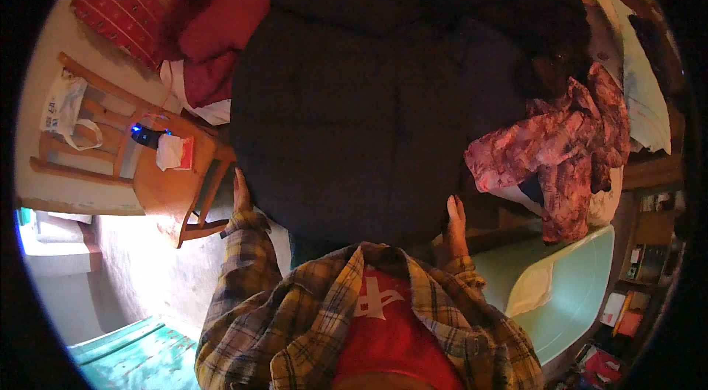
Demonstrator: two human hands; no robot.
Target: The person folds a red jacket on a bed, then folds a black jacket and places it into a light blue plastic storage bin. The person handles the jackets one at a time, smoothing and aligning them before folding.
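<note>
A large dark cloth, perhaps a garment [354, 113], lies spread out before me and fills the middle of the view. At its lower left edge is my left hand [242, 191], fingers pointing away from me. My right hand [456, 227] is at the lower right edge in much the same pose. Both hands touch or nearly touch the cloth. Their inner sides are in shadow, so a grip on the fabric cannot be made out. A reddish patterned garment [558, 152] lies crumpled to the right of the dark cloth.
On the left, a wooden chair [160, 180] holds a small dark device with blue lights [148, 135] and a red-and-white packet [176, 152]. A white bag [66, 108] hangs on its back. Red fabric [227, 8] lies behind. At right stand a pale green tub [581, 301] and shelves [647, 257].
</note>
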